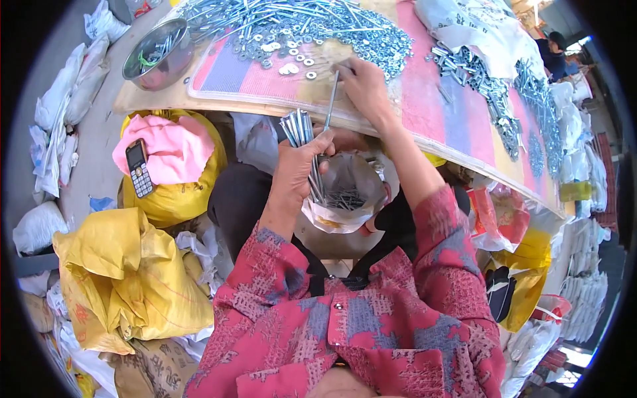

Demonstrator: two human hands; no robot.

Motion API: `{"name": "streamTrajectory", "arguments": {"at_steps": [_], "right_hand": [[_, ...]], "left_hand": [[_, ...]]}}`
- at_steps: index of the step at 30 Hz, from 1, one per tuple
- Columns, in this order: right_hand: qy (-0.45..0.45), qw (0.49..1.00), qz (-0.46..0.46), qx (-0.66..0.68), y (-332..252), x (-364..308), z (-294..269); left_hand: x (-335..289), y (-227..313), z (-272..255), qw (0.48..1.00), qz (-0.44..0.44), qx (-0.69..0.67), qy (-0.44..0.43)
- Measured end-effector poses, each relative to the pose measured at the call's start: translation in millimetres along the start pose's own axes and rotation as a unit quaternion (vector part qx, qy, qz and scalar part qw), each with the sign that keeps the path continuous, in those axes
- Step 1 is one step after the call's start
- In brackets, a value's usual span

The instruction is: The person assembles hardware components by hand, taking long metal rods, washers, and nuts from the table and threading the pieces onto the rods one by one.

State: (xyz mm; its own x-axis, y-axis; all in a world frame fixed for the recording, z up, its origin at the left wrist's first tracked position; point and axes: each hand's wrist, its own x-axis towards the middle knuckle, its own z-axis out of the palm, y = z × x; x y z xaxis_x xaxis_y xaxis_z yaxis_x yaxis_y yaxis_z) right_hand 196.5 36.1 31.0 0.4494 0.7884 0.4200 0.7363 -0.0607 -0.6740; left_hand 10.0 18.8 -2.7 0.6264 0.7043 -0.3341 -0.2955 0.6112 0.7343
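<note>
My left hand (295, 166) is closed round a bundle of long metal bolts (298, 127), thicker sleeved ends up and thin shanks sticking out below the fist. One single long bolt (332, 99) slants up from my left thumb to my right hand (361, 83). The fingers of my right hand are pinched at its upper end, over the table edge. Whether they also hold a washer is hidden. Loose washers (292, 52) lie just left of that hand. Below my hands, a white bucket (334, 221) between my knees has thin metal pieces (346, 199) at its bottom.
On the striped tabletop (424, 113) lie a heap of rods and washers (378, 46), a steel bowl (157, 54), a white sack (464, 33) and piled metal sleeves (474, 79). A phone (139, 169) rests on pink cloth (174, 146). Yellow sacks (133, 278) stand at left.
</note>
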Motion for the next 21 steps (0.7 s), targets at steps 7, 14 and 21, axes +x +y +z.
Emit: {"name": "streamTrajectory", "arguments": {"at_steps": [7, 14, 21], "right_hand": [[-0.025, 0.852, 0.259, 0.454, -8.1, -37.3, -43.4], [0.037, 0.896, 0.171, 0.408, -1.7, -41.1, -49.8], [0.045, 0.993, -0.112, -0.001, -16.8, -51.7, -41.1]], "left_hand": [[-5.3, -0.9, 17.7, 0.998, -0.033, 0.001, -0.060], [-5.1, -5.8, 22.0, 0.986, -0.085, -0.083, -0.120], [3.8, 1.9, 13.9, 0.991, -0.090, -0.065, -0.069]]}}
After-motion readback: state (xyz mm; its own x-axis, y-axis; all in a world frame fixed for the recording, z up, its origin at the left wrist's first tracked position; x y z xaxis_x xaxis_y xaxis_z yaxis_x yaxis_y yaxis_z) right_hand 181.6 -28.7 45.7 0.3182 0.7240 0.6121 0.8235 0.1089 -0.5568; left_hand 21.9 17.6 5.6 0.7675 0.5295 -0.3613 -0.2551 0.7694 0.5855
